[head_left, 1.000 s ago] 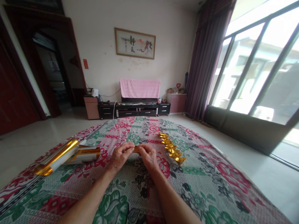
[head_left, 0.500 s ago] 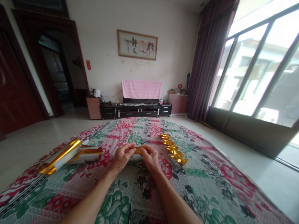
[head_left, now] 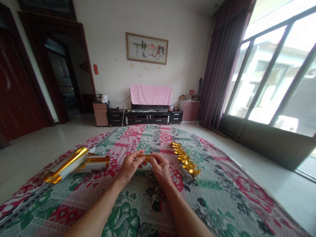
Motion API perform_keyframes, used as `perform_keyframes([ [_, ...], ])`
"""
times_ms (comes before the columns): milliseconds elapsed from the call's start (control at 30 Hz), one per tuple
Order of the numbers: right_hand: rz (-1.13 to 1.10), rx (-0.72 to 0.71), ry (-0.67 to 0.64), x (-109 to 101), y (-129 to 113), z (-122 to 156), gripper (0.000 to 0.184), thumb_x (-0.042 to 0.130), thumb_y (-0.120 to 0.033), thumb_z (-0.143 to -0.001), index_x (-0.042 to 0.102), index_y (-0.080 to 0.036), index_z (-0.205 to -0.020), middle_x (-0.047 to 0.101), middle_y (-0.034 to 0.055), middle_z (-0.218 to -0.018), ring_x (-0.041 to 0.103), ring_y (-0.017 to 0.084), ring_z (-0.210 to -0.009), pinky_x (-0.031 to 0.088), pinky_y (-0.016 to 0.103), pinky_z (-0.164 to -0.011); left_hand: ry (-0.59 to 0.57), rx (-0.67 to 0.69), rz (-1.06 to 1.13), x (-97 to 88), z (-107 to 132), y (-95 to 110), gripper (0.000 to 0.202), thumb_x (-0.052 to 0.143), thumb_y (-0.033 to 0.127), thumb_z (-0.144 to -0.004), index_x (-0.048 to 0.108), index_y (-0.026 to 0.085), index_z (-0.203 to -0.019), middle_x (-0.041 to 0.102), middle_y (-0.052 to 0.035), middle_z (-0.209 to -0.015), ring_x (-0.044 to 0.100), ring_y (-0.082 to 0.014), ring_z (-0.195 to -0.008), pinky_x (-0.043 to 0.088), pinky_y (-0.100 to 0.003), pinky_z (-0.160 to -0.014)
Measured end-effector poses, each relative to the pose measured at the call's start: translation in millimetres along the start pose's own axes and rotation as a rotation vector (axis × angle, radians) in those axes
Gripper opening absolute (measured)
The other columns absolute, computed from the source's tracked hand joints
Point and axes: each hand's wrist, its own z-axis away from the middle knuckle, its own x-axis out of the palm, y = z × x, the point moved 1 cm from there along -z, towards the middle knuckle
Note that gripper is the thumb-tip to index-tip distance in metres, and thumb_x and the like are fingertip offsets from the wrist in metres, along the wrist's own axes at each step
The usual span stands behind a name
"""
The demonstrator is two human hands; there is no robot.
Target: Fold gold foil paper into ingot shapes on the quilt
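Yr view has swung slightly L vs 1 sec ago, so the room & everything on the cloth [head_left: 172,204] sit a bit further R in frame; yr hands keep abt the same spot over the cloth, w/ the same pinch. L hand [head_left: 128,167] & R hand [head_left: 161,168] are close tog., thumbs & fingertips narrowed on opp. ends of a small gold strip [head_left: 147,158]. Strip's held level betw. them, approx. ctr of yr view; its underside is hidden, & can't tell if it touches the cloth.

Clock dirs from yr hands: folded gold pieces [head_left: 185,160] run in a slanting row from 2 to 4 o'clock, packed close, nearest one at 4. At 9 o'clock, well apart from yr L hand, lie two rolls of gold sheet w/ pale sides showing: the outer roll [head_left: 78,155] slants, its far end overlapping the inner roll [head_left: 100,161] in view; inner one lies more crosswise. Can't tell if they touch.

Cloth's floral, red/green/black on grey. Further off, approx. 12 o'clock: pink towel [head_left: 151,94] draped above a low black cabinet [head_left: 138,119], framed pic [head_left: 147,48] on the wall over it. Purple curtain [head_left: 217,72] at 1, bright window [head_left: 261,79] at 2, dark-framed doorway [head_left: 61,75] btwn 10 & 11.
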Motion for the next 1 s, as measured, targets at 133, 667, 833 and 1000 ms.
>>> perform_keyframes([
  [133,-0.081,0.02,0.003,2.4,7.0,-1.0,0.021,0.055,-0.028,-0.073,0.064,-0.015,-0.087,0.068,0.0025,-0.075,0.06,0.014,-0.063,0.047,0.024,-0.06,0.023,0.047,-0.028,0.5,-0.6,-1.0,0.043,0.063,0.033,-0.07,0.057,0.015,-0.109,0.065,-0.0047,-0.089,0.063,-0.0136,-0.065,0.045,-0.021,-0.055],
  [667,-0.234,0.057,0.008,3.2,9.2,-4.2,0.017,0.058,-0.028,-0.07,0.063,-0.015,-0.079,0.067,0.0029,-0.074,0.06,0.013,-0.064,0.049,0.024,-0.062,0.037,0.17,-0.15,2.7,-0.5,1.8,0.035,0.06,0.03,-0.071,0.061,0.015,-0.102,0.068,-0.0057,-0.087,0.065,-0.0163,-0.067,0.049,-0.023,-0.057],
  [833,-0.229,0.036,0.009,4.3,12.3,-4.4,0.016,0.058,-0.028,-0.071,0.063,-0.015,-0.079,0.066,0.0026,-0.072,0.06,0.014,-0.064,0.049,0.026,-0.064,0.027,0.194,-0.176,1.1,-1.7,-0.3,0.034,0.06,0.03,-0.072,0.06,0.015,-0.103,0.069,-0.0057,-0.087,0.066,-0.017,-0.069,0.051,-0.024,-0.061],
  [1000,-0.206,0.059,0.011,3.4,10.9,-3.9,0.02,0.059,-0.028,-0.07,0.063,-0.015,-0.085,0.067,0.0031,-0.073,0.06,0.014,-0.063,0.048,0.024,-0.061,0.033,0.211,-0.221,0.3,-1.4,-0.4,0.026,0.058,0.03,-0.074,0.063,0.016,-0.094,0.07,-0.0041,-0.076,0.066,-0.0175,-0.068,0.052,-0.025,-0.061],
])
